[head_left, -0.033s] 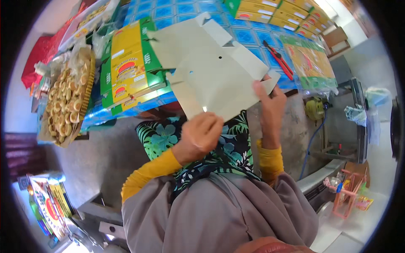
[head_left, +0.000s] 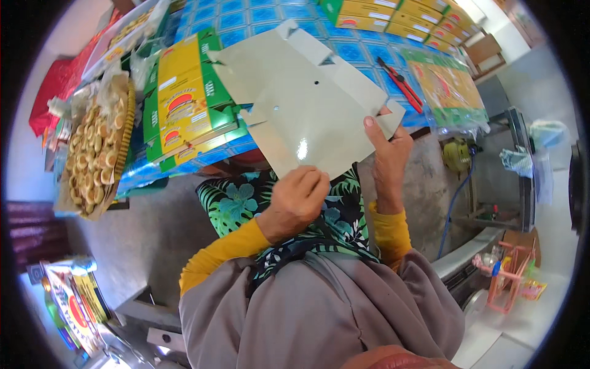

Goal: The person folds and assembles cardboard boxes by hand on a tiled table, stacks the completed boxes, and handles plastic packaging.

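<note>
I hold a flat, unfolded cardboard box blank (head_left: pixel 307 98) up in front of me, its plain grey inside facing me and its flaps spread out. My left hand (head_left: pixel 298 200) grips its lower edge from below. My right hand (head_left: pixel 388 154) pinches the lower right corner flap, thumb on the grey face. Both arms wear yellow sleeves. The blank hangs over the near edge of a table with a blue tiled cloth (head_left: pixel 252 18).
A stack of yellow and green printed box blanks (head_left: pixel 184 101) lies on the table's left. Further left is a tray of round biscuits (head_left: pixel 95 150). A red-handled tool (head_left: pixel 399 80) and a plastic-wrapped pack of printed sheets (head_left: pixel 448 86) lie to the right. More yellow boxes (head_left: pixel 393 15) line the far side.
</note>
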`<state>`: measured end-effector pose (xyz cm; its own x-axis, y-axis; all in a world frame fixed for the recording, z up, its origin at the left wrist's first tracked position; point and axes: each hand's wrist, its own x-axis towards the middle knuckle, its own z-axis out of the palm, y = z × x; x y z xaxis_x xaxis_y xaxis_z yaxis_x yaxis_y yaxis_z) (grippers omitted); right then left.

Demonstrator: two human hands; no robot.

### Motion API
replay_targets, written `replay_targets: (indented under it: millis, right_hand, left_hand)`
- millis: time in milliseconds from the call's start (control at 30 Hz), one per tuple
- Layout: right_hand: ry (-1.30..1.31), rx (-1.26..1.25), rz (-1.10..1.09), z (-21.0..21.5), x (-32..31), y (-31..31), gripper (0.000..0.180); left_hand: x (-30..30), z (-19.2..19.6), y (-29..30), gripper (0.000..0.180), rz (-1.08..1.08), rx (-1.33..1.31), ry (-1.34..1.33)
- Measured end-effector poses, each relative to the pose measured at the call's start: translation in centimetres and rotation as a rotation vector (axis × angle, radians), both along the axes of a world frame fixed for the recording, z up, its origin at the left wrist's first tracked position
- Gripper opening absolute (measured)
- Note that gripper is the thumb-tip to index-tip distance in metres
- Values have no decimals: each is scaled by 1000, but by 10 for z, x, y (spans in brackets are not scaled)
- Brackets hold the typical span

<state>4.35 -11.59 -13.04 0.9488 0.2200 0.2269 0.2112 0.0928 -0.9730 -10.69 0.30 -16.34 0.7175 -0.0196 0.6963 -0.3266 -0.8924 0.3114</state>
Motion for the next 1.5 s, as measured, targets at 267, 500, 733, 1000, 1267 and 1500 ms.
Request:
replay_targets:
  millis: [267, 500, 733, 1000, 1267, 1500]
  right_hand:
    - [-996, -250, 126, -6, 25, -42, 39]
    - [-1062, -315, 148, 17, 15, -45, 41]
    - [-991, -518, 6, 30, -21, -57, 36]
    - [-1018, -753, -106, 31, -19, -50, 34]
    - [-1093, -313, -139, 57, 6, -33, 25]
    - [-1231, -345, -92, 44, 14, -20, 27]
  left_hand:
    - [60, 62, 0, 27, -142, -1780, 351]
    - [77, 53, 11, 17, -223, -1735, 247]
    - [75, 55, -6, 11, -294, -1850, 479]
    - [77, 43, -13, 12, -351, -1745, 491]
    - [100, 82, 16, 14, -424, -1495, 219]
    - [95, 73, 10, 13, -408, -1511, 260]
